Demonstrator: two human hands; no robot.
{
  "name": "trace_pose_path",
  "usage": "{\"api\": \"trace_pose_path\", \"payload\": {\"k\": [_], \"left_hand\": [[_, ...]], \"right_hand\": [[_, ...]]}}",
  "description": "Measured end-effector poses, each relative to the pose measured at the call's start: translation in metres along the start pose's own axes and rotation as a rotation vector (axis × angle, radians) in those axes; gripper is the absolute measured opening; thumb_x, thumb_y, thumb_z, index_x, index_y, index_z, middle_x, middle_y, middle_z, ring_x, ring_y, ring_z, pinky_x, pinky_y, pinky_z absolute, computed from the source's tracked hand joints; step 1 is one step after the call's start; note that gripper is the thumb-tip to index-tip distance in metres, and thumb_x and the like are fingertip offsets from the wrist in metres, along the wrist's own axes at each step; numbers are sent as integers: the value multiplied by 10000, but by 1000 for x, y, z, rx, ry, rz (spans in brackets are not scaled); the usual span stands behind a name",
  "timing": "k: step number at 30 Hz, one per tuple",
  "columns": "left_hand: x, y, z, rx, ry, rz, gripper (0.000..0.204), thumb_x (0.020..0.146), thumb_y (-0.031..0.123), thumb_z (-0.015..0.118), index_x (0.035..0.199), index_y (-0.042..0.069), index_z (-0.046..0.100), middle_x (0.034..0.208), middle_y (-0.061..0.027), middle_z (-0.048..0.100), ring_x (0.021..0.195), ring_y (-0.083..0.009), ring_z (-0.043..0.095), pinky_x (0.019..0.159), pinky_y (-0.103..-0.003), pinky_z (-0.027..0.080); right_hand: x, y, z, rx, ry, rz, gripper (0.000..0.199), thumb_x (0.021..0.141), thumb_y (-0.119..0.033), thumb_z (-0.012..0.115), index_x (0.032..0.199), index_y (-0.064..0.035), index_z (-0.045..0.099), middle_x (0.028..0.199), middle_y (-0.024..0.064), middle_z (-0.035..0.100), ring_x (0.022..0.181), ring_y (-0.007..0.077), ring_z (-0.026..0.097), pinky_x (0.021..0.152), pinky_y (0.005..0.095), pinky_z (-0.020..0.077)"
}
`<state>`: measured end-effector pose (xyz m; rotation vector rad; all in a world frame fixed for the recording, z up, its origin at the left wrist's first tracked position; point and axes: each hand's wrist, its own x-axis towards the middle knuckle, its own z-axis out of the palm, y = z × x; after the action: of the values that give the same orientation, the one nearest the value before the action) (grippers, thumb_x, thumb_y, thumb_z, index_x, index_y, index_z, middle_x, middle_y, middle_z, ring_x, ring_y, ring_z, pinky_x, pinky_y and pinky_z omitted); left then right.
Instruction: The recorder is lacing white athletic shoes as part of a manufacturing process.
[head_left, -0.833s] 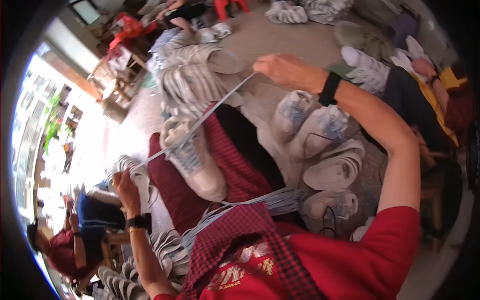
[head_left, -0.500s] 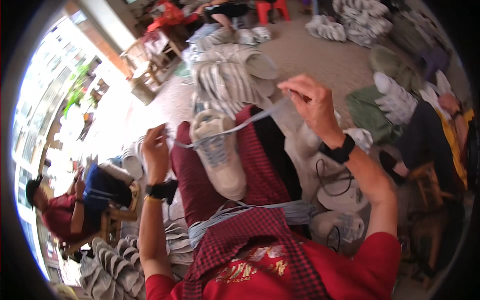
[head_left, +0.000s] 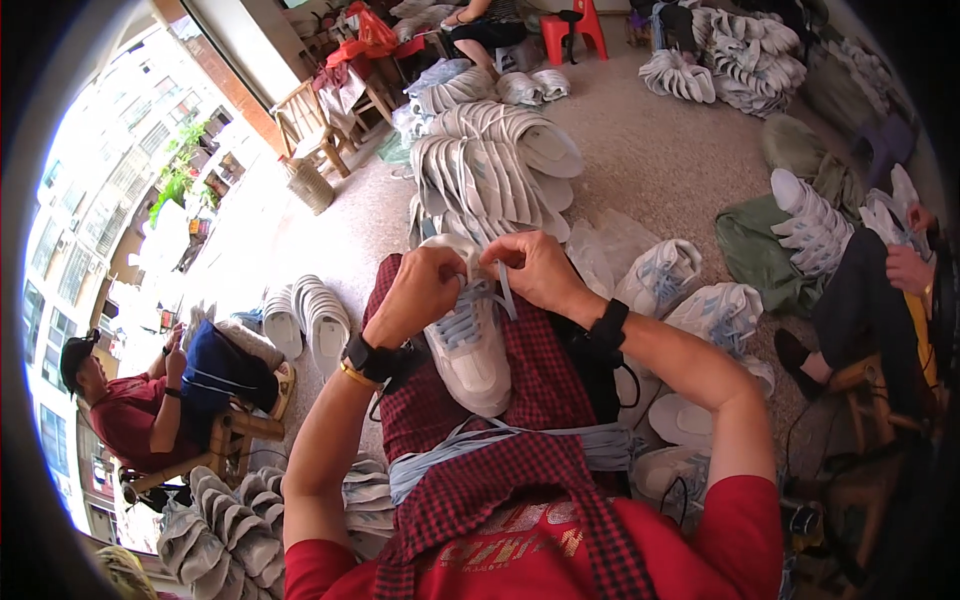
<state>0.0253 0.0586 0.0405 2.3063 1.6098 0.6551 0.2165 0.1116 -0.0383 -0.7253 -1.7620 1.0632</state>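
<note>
The shoe (head_left: 472, 365), off-white with pale blue lacing (head_left: 460, 327), lies on the person's lap over dark red checked cloth (head_left: 550, 390), its toe toward the person's body and its opening facing away; it serves as the reference for all positions below. The left hand (head_left: 425, 285) is at the upper left of the shoe, thumb and fingers drawn close together at the top of the lacing; whether a strand is pinched there cannot be told. The right hand (head_left: 540, 268) is at the upper right of the shoe, thumb and forefinger closed on a pale lace (head_left: 506, 292), a short length of which hangs below the fingertips. Black bands are worn on both wrists. Between the shoe and the person's torso, a bundle of pale blue laces (head_left: 605, 450) lies across the lap. Beyond the shoe, a long stack of grey-white shoe uppers (head_left: 480, 175) stands on the floor (head_left: 620, 150). To the right of the shoe are further laced shoes (head_left: 715, 315), with a green sack (head_left: 750, 250) farther out on that side. To the left of the shoe, nested pale pieces (head_left: 322, 320) stand in a row, and a seated co-worker (head_left: 130, 415) is well apart from it.
</note>
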Motion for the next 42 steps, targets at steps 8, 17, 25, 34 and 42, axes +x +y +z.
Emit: {"api": "trace_pose_path", "payload": {"k": [8, 17, 25, 34, 42], "left_hand": [[-15, -5, 8, -157, 52, -64, 252, 755, -8, 605, 973, -56, 721, 798, -150, 724, 694, -172, 671, 656, -318, 522], [-11, -3, 8, -125, 71, 25, 255, 764, 20, 626, 990, -23, 736, 767, -123, 691, 653, -155, 628, 635, -326, 507], [-6, -18, 2, 93, 138, 122, 129, 721, -24, 570, 792, -33, 678, 775, -206, 650, 692, -365, 634, 648, -428, 503], [-56, -60, -55, 149, 408, 9, 166, 775, -35, 567, 867, -36, 704, 802, -204, 655, 703, -340, 646, 666, -397, 509], [-97, -77, -20, -558, 488, -247, 184, 943, 129, 673, 1046, -10, 736, 834, -48, 725, 714, -83, 631, 614, -226, 487]], "right_hand": [[-2, -1, -5, -38, -75, -2, 191, 800, -65, 744, 934, -21, 616, 793, 31, 666, 744, 91, 632, 700, 264, 526], [18, 5, -1, -12, -125, 42, 200, 790, -51, 741, 943, -15, 617, 801, 19, 666, 749, 85, 625, 696, 261, 521], [6, 4, -3, 171, -198, 42, 174, 904, -176, 702, 924, -9, 662, 738, -7, 638, 674, 41, 562, 622, 246, 476], [-3, -10, -8, -37, -240, -22, 183, 907, -115, 659, 1058, -18, 622, 813, -5, 631, 722, 62, 590, 669, 247, 508], [27, -19, -23, 153, -159, 57, 189, 932, -39, 515, 1113, -23, 566, 933, 47, 670, 778, 100, 635, 694, 253, 549]]}}
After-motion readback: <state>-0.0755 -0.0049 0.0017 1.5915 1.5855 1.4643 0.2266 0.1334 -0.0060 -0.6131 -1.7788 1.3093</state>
